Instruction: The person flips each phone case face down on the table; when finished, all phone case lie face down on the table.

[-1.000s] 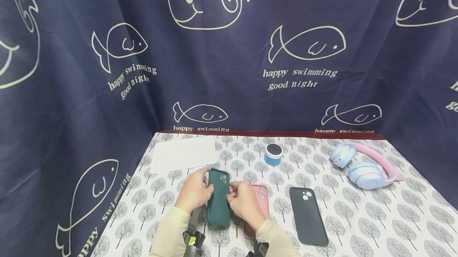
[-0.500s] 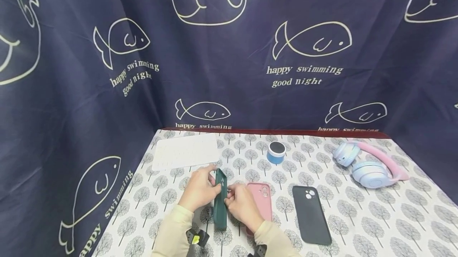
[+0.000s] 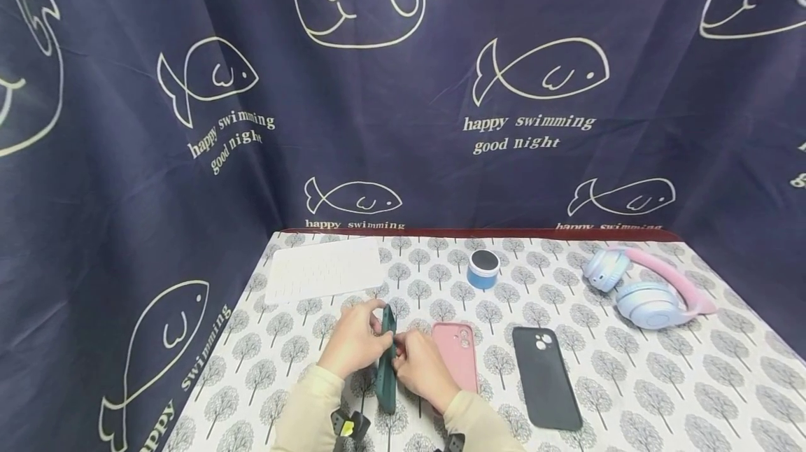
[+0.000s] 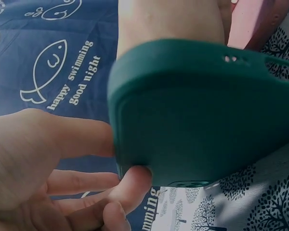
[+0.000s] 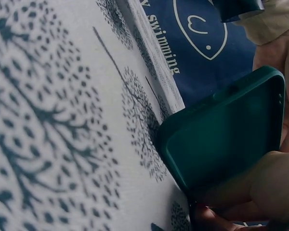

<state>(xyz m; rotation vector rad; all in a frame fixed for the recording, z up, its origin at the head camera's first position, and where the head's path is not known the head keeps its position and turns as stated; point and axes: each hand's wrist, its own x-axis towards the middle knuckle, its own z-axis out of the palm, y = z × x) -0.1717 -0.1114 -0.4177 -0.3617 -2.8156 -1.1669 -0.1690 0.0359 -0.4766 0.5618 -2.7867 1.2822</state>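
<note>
One green phone case (image 3: 386, 378) being held nearly edge-on between two hands

A person's left hand (image 3: 354, 338) is pinching the far end of the green phone case, its grip bringing thumb and fingers together across the rim. The right hand (image 3: 423, 362) is also pinching the case, its grip bending round the edge on the side nearer the pink phone case (image 3: 458, 350). The green case is tilting up on its long side over the near part of the counter (image 3: 617, 410); whether its lower edge is touching the tree-print cloth, one cannot tell. In the right wrist view it is showing its hollow inner side.

The pink phone case is lying just beside the right hand, the hand and its cream sleeve (image 3: 483, 424) partly covering it. A black phone case (image 3: 546, 378) is lying flat near the pink one, farther to the right. Beyond them a small blue jar (image 3: 483, 270) with a dark top is standing upright, and pink-and-blue headphones (image 3: 651, 291) are resting toward the right edge. A flat white board (image 3: 321, 270) is lying at the far left. Behind everything, a navy curtain (image 3: 441, 189) is hanging, printed with whales and fish
</note>
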